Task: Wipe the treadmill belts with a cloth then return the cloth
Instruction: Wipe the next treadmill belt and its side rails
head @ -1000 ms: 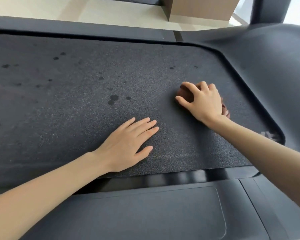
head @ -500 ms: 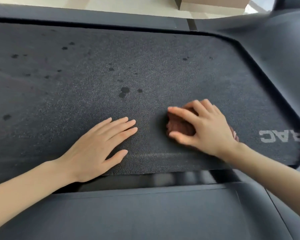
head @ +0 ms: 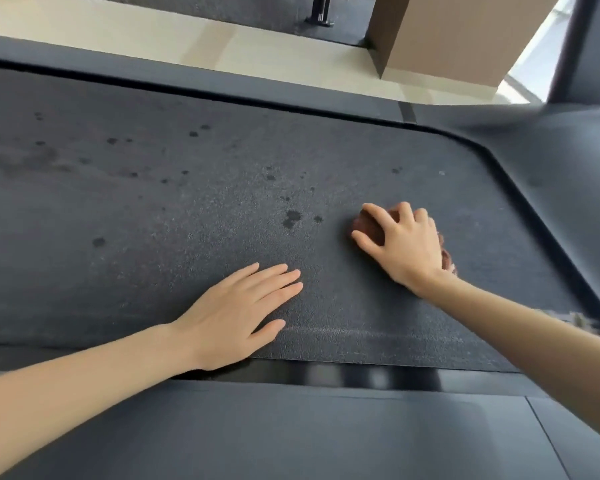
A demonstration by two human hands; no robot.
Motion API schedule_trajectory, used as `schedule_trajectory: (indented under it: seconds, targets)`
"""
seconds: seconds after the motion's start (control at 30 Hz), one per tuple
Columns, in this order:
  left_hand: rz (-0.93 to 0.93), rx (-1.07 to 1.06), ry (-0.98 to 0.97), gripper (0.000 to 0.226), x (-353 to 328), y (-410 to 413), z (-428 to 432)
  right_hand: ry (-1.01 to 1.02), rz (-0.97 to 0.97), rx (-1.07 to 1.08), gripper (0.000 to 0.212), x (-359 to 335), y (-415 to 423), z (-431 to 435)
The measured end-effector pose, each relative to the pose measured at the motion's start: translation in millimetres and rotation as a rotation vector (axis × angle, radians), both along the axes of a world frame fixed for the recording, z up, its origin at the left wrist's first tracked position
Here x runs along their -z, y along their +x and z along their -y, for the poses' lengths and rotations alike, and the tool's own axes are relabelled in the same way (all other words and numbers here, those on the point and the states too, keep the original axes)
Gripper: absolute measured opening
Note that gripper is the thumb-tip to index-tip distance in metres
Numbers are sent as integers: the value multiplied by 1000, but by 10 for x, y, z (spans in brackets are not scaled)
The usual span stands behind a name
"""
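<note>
Two bare hands lie on a dark grey treadmill belt (head: 153,220), seen from above by the person who leans over it. The left hand (head: 236,317) lies flat, palm down, near the belt's closer edge, with its fingers straight and close together and its thumb spread out to the side; it holds nothing. The right hand (head: 406,247) is farther out on the belt and to the right, well apart from the left. Its fingers are curled over a bunched reddish-brown cloth (head: 368,225), which it grips and presses against the belt. Most of the cloth is hidden under the palm; a rounded lump shows between the thumb and forefinger, and a small frayed bit sticks out by the wrist. Several dark wet-looking spots (head: 291,218) dot the belt's rough surface, the largest just left of the cloth and others scattered toward the far left. A smooth grey side rail (head: 291,434) runs along the near edge of the belt, under both forearms, and a matching rail (head: 222,84) runs along the far edge. At the right the belt ends in a rounded corner against a dark moulded cover (head: 551,168). Some white lettering (head: 579,318) on the belt beside the right forearm is too blurred to read. Beyond the far rail lie a pale floor (head: 187,39) and a tan box-like block (head: 465,36) standing on it.
</note>
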State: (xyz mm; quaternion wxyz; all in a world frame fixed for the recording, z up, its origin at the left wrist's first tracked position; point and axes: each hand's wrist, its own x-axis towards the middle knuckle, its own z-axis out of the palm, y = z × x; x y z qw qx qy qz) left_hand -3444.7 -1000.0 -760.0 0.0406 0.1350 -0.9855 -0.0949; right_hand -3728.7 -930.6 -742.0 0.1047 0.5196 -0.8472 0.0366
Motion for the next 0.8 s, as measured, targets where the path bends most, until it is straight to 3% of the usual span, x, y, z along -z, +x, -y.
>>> schedule_trajectory:
  seconds: [0.17,0.3,0.4,0.63,0.8]
  targets:
    - [6,-189,-12,65,36,393,84,-91,45,-485,55,72,931,-699]
    - [-15,-243,39,66,73,432,100,-146,45,-646,53,126,948,-723]
    - [-29,-231,39,64,74,395,120,-170,23,-584,55,136,755,-378]
    - [-71,-220,56,56,84,407,154,-94,-41,-168,57,147,51,958]
    - [-66,-234,67,60,52,405,138,-70,-42,-51,55,134,135,1069]
